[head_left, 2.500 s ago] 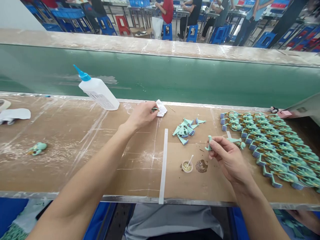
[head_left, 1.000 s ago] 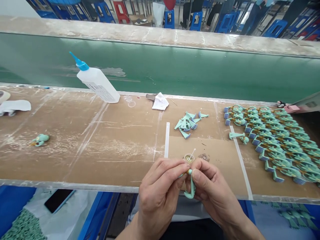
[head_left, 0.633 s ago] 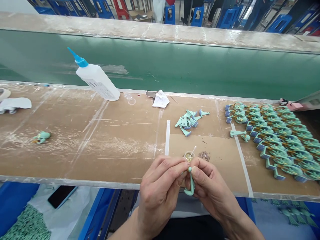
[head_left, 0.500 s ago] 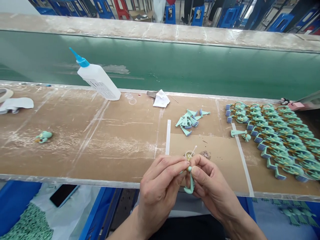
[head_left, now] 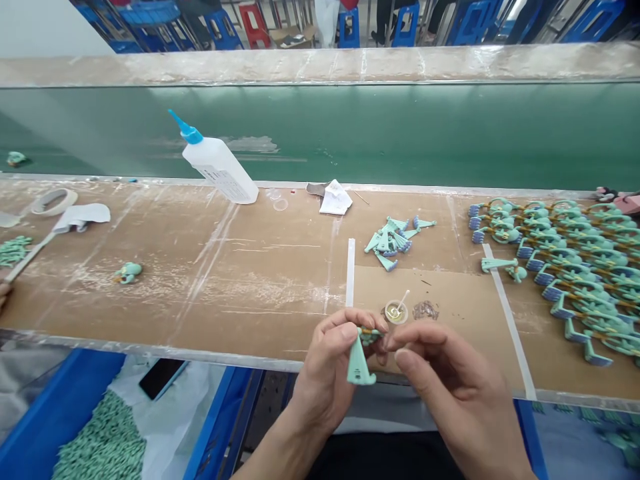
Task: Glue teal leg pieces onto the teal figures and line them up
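Note:
My left hand point(head_left: 333, 363) is closed on a small teal toy piece point(head_left: 358, 359) at the near edge of the brown bench point(head_left: 225, 280); the piece hangs down from my thumb and fingers. My right hand point(head_left: 445, 380) pinches its upper end from the right, fingers curled. Just beyond my hands stands a small glue cup point(head_left: 395, 312) with a white stick in it, beside a dark glue stain point(head_left: 425, 310).
A pile of loose teal pieces point(head_left: 393, 238) lies mid-bench, and several assembled teal figures point(head_left: 565, 257) sit in rows at the right. A white squeeze bottle point(head_left: 220, 168), a crumpled tissue point(head_left: 335, 198), a lone teal figure point(head_left: 128, 272) and a tape roll point(head_left: 51, 200) lie further left. A green conveyor belt point(head_left: 350, 133) runs behind.
My left hand came back from the tissue and met my right hand at the near edge. The teal piece has passed mainly into my left hand and turned. The view has shifted left.

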The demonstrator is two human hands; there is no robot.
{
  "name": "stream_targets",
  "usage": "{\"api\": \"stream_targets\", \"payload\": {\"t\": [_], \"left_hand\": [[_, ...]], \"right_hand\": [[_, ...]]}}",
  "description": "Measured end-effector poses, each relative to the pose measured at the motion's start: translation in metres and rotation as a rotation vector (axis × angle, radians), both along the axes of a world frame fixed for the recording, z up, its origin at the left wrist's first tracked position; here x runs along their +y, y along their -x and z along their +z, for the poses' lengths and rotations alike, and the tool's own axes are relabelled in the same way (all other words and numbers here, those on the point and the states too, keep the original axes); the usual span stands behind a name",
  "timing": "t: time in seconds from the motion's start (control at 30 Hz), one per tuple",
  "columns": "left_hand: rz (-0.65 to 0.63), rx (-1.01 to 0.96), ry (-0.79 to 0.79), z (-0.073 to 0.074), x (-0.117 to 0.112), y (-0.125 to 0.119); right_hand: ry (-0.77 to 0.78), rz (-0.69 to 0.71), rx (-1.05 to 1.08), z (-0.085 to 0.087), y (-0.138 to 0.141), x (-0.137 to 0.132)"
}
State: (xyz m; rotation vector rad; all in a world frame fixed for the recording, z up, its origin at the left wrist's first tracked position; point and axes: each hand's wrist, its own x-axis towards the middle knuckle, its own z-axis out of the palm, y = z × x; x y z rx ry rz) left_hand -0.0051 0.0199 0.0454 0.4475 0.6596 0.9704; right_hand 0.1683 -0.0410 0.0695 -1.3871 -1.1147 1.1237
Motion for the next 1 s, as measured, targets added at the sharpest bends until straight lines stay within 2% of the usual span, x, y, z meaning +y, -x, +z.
{"api": "stream_targets", "payload": {"t": [0.13, 0.27, 0.37, 0.53, 0.67, 0.8, 0.9, 1.0], "left_hand": [[-0.047, -0.218, 0.232, 0.002, -0.003, -0.001], [-0.041, -0.276, 0.298, 0.002, -0.005, -0.002], [-0.047, -0.238, 0.265, 0.005, -0.009, -0.002], [-0.033, -0.026, 0.158, 0.011, -0.02, -0.002], [-0.101, 0.034, 0.098, 0.011, -0.025, -0.013], [-0.102, 0.105, 0.039, 0.006, -0.025, -0.021], [-0.041, 0.18, -0.049, -0.006, -0.018, -0.01], [0.017, 0.255, -0.104, -0.016, -0.009, 0.007]], "right_hand": [[-0.279, 0.002, -0.213, -0.002, -0.001, 0.005], [-0.39, 0.039, -0.372, -0.002, -0.002, 0.007], [-0.42, 0.012, -0.428, 0.0, -0.002, 0.005], [-0.472, -0.022, -0.45, 0.002, -0.004, 0.006], [-0.506, -0.019, -0.46, 0.001, -0.013, 0.006], [-0.412, -0.062, -0.494, 0.002, -0.045, -0.005], [-0.221, -0.228, -0.607, -0.004, -0.091, -0.007], [-0.033, -0.364, -0.84, -0.017, -0.141, 0.002]]}}
